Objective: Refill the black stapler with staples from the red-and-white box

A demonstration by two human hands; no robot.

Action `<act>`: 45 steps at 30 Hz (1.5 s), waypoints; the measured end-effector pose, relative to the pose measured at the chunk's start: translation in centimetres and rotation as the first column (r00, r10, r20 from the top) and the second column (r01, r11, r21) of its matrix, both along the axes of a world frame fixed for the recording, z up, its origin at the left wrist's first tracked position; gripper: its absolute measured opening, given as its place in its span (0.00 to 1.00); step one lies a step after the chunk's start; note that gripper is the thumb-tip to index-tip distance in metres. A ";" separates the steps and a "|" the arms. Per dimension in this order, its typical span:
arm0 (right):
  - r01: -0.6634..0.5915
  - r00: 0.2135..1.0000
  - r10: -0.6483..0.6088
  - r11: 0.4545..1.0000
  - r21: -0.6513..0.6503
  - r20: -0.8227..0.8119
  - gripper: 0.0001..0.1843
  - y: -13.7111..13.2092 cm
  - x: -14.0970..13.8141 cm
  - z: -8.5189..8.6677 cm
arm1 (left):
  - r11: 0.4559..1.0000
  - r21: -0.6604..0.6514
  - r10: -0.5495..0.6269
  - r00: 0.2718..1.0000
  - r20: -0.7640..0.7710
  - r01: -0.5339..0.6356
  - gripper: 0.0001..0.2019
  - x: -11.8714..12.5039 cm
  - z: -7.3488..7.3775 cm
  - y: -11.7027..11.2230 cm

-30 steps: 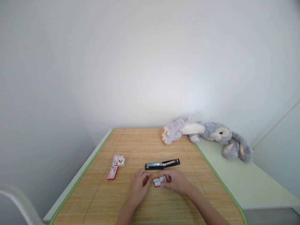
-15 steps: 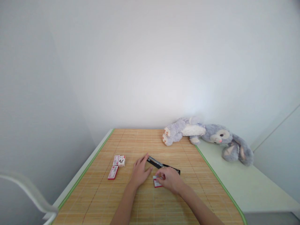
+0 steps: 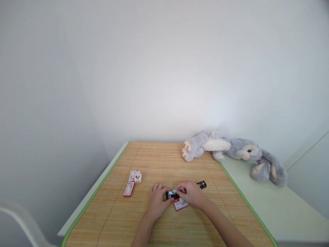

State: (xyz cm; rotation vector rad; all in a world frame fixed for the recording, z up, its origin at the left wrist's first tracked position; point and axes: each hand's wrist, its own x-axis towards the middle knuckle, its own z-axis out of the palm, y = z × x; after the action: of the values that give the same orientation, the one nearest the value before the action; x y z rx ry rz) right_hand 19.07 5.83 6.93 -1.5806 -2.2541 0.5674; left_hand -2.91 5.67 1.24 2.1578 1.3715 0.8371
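Note:
A black stapler (image 3: pixel 172 195) lies opened out on the bamboo mat, and its far end sticks out to the right beyond my fingers. My left hand (image 3: pixel 156 202) grips the stapler's left end between thumb and fingers. Over the open staple channel my right hand (image 3: pixel 192 194) is closed in a pinch; a small pale, shiny bit shows at its fingertips, too small to name. Just below the stapler lies a red-and-white staple box (image 3: pixel 181 205), partly under my right hand.
More small red-and-white boxes (image 3: pixel 129 189) lie together on the left of the bamboo mat (image 3: pixel 123 223). A grey plush rabbit (image 3: pixel 218 145) is stretched along the back right, against the wall. A blurred white curved bar (image 3: pixel 24 219) is at the lower left.
My right hand has moved from the staple box up to the stapler's channel. The stapler has turned and come nearer, and my left hand now grips its end. The view has shifted slightly.

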 end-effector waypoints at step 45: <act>-0.052 0.986 0.029 0.989 -0.137 -0.162 0.16 0.5 11.4 4.5 | 0.999 -0.038 0.026 0.999 -0.037 -0.027 0.13 0.2 0.8 -0.6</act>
State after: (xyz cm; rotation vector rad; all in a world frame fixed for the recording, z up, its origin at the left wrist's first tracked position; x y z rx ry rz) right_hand 30.50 6.28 11.38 -1.4971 -2.1721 0.8500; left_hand -2.68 5.10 2.08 2.1396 1.4251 0.7783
